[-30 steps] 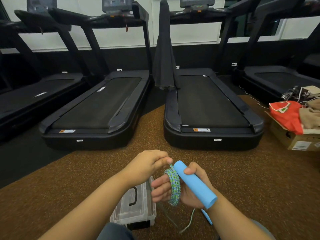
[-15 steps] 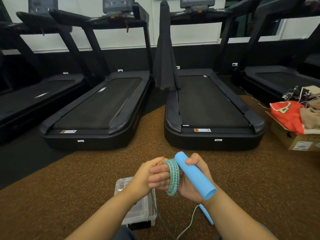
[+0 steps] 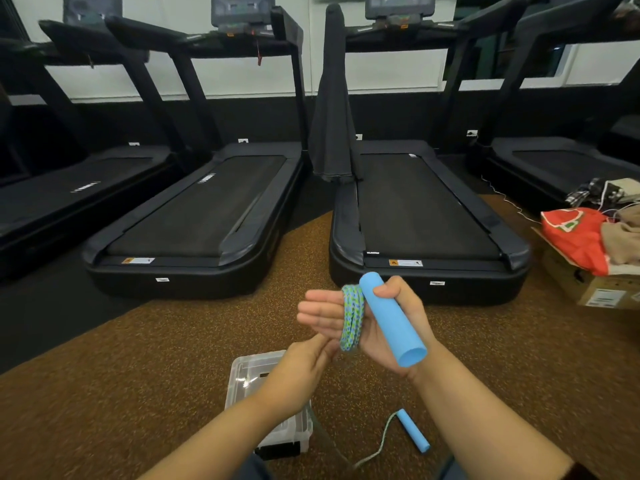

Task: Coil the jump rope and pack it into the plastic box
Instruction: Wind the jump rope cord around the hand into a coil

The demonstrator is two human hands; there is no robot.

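Note:
My right hand (image 3: 384,320) holds a blue foam handle (image 3: 393,320) under its thumb, and several loops of green-blue jump rope (image 3: 351,317) are wound around its outstretched fingers. My left hand (image 3: 304,368) sits just below those fingers, pinched on the rope's loose strand, which runs down between my arms. The second blue handle (image 3: 414,431) lies on the floor with the rope's tail curving from it. A clear plastic box (image 3: 242,372) with its lid on rests on the floor under my left wrist, partly hidden by the arm.
Brown speckled floor mat (image 3: 138,358) under everything. Black treadmills (image 3: 426,220) stand close ahead, one with a dark cloth (image 3: 332,116) draped on it. A cardboard box (image 3: 588,285) with a red bag (image 3: 578,237) and clothes sits at the right.
My left hand has dropped from the top of the coil to below my right fingers, pulling the strand down. The view has tilted down, showing the second handle on the floor.

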